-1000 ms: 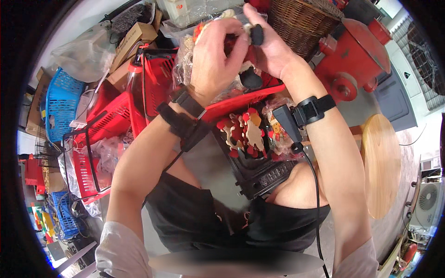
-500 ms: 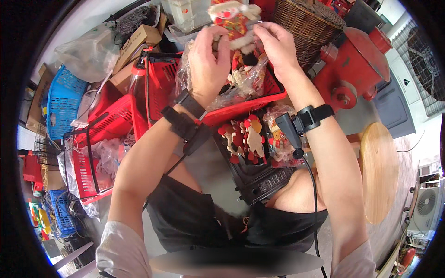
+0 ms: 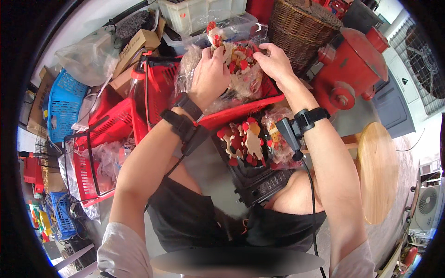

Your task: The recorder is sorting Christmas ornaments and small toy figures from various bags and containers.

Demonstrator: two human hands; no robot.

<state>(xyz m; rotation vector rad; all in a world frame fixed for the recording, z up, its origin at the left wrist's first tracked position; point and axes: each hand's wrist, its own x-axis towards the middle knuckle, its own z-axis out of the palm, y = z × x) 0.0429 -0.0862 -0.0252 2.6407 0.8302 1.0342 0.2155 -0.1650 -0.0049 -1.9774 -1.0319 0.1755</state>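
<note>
A small plush doll (image 3: 215, 35) in red and cream pokes up beyond the fingertips of my left hand (image 3: 212, 72). Those fingers are closed on it, though the hand covers its lower part. Over the right side of the pile is my right hand (image 3: 278, 65), thumb and forefinger slightly apart and nothing visible between them. Below both hands, more red and cream plush dolls (image 3: 242, 58) lie in a crumpled clear plastic bag (image 3: 218, 103). The bag fills a red plastic basket (image 3: 250, 111).
Nearer me, a black crate (image 3: 259, 185) holds several plush figures (image 3: 252, 141) beside a bagged one (image 3: 278, 139). A wicker basket (image 3: 296, 34), a red metal machine (image 3: 354, 69) and a round wooden stool top (image 3: 378, 173) stand right. Red (image 3: 85, 178) and blue baskets (image 3: 65, 109) crowd the left.
The doll held up between both hands has come down toward the bag and left, now at my left hand. My right hand has come away from it and lowered slightly.
</note>
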